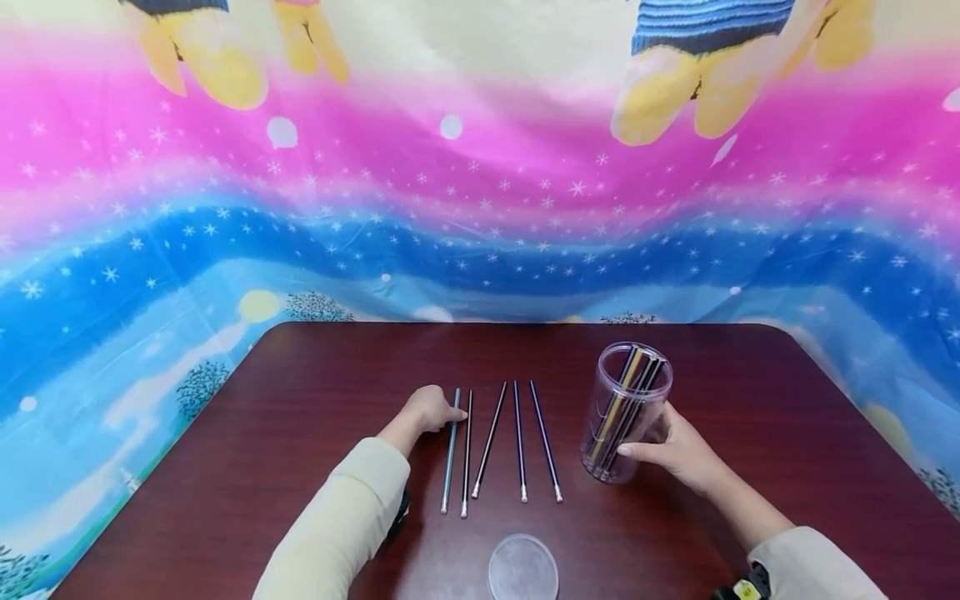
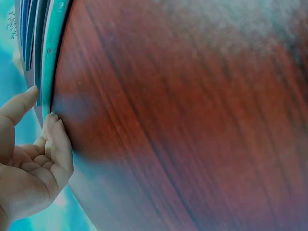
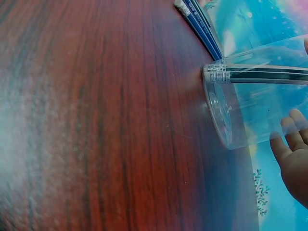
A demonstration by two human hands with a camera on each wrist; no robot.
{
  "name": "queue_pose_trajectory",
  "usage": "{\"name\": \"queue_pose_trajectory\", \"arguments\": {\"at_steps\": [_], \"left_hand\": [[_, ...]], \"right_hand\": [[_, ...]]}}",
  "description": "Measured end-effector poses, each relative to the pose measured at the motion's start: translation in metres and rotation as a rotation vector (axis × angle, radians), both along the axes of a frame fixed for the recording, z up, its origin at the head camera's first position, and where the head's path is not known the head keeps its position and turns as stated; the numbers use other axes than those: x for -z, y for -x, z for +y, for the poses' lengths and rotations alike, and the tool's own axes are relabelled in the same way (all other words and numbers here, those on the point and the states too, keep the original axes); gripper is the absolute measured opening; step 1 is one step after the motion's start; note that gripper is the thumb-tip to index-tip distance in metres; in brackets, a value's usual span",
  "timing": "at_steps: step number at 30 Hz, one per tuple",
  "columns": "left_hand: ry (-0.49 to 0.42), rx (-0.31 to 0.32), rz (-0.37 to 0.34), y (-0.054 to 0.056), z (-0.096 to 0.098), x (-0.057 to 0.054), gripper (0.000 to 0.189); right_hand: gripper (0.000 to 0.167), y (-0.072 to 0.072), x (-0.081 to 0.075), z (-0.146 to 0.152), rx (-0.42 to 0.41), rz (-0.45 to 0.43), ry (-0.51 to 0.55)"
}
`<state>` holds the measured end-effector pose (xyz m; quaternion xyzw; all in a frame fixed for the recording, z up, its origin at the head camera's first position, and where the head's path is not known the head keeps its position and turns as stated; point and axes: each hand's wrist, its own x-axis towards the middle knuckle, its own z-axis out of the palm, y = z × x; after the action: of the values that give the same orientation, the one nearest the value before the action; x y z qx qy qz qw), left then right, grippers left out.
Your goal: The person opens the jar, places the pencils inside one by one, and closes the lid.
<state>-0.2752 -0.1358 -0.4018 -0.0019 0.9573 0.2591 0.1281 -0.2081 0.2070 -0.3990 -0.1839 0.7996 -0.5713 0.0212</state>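
My left hand (image 1: 431, 408) is at the far part of a teal pencil (image 1: 450, 458) lying on the table. In the left wrist view its thumb and bent fingers (image 2: 60, 139) stand apart on either side of that pencil. Beside it lie two black pencils, (image 1: 467, 458) one straight and one slanted, then two dark blue pencils (image 1: 520, 442). My right hand (image 1: 686, 450) holds a clear plastic jar (image 1: 645, 446) round its side, thumb in front. The lidless jar leans a little and contains several black pencils and a gold one (image 1: 621, 400).
A round clear lid (image 1: 523, 571) lies near the front edge of the dark red-brown table (image 1: 337, 358). Behind the table hangs a colourful printed cloth (image 1: 480, 192).
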Motion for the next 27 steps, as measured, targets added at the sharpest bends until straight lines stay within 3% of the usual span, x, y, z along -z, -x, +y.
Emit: {"name": "queue_pose_trajectory", "arguments": {"at_steps": [8,15,21,27], "left_hand": [[0.15,0.038,0.036,0.0014,0.001,-0.0018,0.036],[0.158,0.062,0.057,0.0028,-0.0015,-0.0034,0.037],[0.062,0.047,0.031,0.0066,-0.0056,-0.0019,0.036],[-0.157,-0.028,-0.053,0.008,-0.0071,0.0013,0.031]], "right_hand": [[0.066,0.0002,0.0003,-0.0016,-0.018,0.007,0.025],[0.067,0.0019,-0.001,-0.0021,-0.015,-0.001,0.023],[0.068,0.0024,-0.0022,-0.002,-0.012,-0.003,0.018],[0.069,-0.0005,-0.0026,-0.0009,-0.016,0.011,0.011]]}}
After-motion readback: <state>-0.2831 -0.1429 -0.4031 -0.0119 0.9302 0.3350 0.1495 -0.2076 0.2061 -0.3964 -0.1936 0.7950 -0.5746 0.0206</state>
